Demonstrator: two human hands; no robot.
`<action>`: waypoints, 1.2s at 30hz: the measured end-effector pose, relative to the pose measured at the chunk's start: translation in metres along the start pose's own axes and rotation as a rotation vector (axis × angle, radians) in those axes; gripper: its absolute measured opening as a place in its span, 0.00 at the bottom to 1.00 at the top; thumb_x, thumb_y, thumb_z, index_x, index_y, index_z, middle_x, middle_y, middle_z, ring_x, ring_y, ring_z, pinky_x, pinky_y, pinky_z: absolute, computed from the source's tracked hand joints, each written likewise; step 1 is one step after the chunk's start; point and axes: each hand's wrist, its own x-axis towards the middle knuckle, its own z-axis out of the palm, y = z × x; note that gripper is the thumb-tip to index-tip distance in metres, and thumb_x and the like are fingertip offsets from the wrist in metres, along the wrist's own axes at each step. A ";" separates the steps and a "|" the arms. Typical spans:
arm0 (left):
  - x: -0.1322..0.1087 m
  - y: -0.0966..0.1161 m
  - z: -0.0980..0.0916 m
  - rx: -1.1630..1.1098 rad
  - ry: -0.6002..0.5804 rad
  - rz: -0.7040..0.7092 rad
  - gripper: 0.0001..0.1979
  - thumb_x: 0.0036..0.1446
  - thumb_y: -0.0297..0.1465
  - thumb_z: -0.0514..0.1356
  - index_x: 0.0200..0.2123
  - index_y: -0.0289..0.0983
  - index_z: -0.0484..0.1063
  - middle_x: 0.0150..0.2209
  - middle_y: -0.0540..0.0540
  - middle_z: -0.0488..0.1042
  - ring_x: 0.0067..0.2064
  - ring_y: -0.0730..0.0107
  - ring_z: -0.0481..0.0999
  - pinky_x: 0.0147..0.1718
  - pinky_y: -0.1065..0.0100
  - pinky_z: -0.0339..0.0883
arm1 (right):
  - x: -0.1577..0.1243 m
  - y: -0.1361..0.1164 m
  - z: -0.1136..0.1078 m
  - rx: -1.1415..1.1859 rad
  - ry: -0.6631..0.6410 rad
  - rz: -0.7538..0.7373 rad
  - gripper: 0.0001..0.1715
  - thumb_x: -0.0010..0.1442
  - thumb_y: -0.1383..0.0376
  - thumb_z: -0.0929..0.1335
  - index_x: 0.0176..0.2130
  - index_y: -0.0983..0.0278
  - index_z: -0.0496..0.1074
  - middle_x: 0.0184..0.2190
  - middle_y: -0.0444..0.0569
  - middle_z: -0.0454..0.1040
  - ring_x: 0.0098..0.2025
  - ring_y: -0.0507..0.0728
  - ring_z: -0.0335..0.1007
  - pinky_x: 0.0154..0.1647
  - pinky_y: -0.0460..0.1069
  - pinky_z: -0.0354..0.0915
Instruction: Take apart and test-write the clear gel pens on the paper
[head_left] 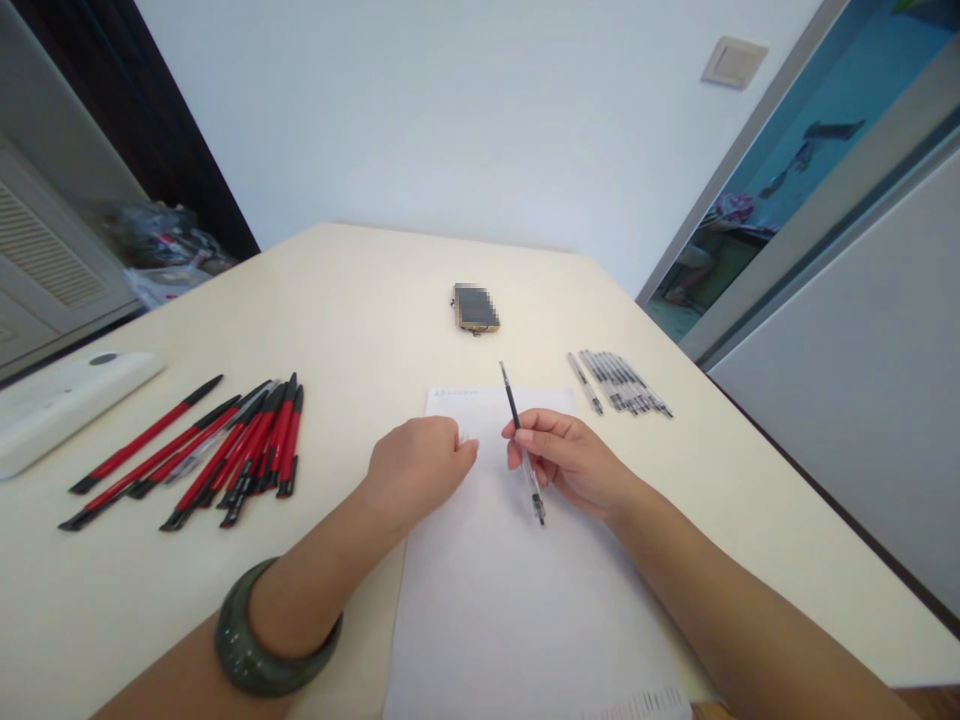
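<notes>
My left hand [420, 462] is closed in a fist above the left edge of the paper, its thumb pointing toward my right hand. Whatever it may hold is hidden by the fingers. A green bangle [259, 640] circles the left wrist. In the fingertips of my right hand [566, 455] is a slim pen refill [513, 402], tilted, dark in its upper part and clear lower down, with a black bottom end. Both hands are over the white sheet of paper [472, 620], a short gap apart.
Several red-and-black pens [247, 445] lie in a loose pile at left, beside a long white object [75, 405]. Several slim clear refills [622, 380] lie at right. A small dark, gold-edged object [476, 307], pixelated, is farther back on the cream table [360, 290], near the wall.
</notes>
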 end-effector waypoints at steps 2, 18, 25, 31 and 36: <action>-0.001 0.000 0.001 0.131 -0.056 0.004 0.17 0.46 0.43 0.51 0.16 0.38 0.66 0.20 0.44 0.68 0.22 0.65 0.65 0.20 0.69 0.47 | 0.000 0.001 0.000 -0.002 0.001 0.002 0.12 0.52 0.60 0.64 0.34 0.66 0.66 0.24 0.45 0.68 0.17 0.44 0.52 0.16 0.41 0.50; 0.000 -0.004 0.002 0.159 -0.112 0.014 0.23 0.45 0.51 0.48 0.16 0.38 0.65 0.20 0.42 0.68 0.22 0.63 0.66 0.23 0.67 0.52 | 0.002 0.003 0.001 -0.005 0.004 0.003 0.12 0.51 0.60 0.64 0.34 0.66 0.66 0.23 0.44 0.68 0.16 0.44 0.51 0.16 0.42 0.50; 0.001 -0.005 -0.001 0.095 -0.042 0.007 0.21 0.44 0.48 0.51 0.14 0.37 0.65 0.18 0.44 0.66 0.21 0.66 0.64 0.22 0.68 0.50 | 0.003 0.004 0.000 -0.017 0.005 0.010 0.12 0.51 0.60 0.64 0.33 0.66 0.66 0.23 0.44 0.68 0.17 0.44 0.51 0.16 0.42 0.49; 0.001 -0.001 -0.007 -0.112 0.053 0.078 0.13 0.48 0.39 0.52 0.17 0.39 0.67 0.19 0.47 0.68 0.23 0.67 0.64 0.22 0.69 0.47 | 0.002 0.004 0.000 -0.022 -0.030 0.019 0.11 0.51 0.61 0.64 0.33 0.66 0.67 0.23 0.44 0.68 0.16 0.44 0.51 0.16 0.42 0.48; 0.003 0.000 -0.009 -0.209 0.075 0.098 0.10 0.48 0.36 0.53 0.22 0.41 0.71 0.24 0.48 0.71 0.26 0.66 0.66 0.23 0.69 0.49 | 0.002 0.005 0.000 -0.030 -0.036 0.020 0.10 0.51 0.62 0.64 0.32 0.66 0.67 0.22 0.44 0.68 0.17 0.44 0.52 0.16 0.42 0.49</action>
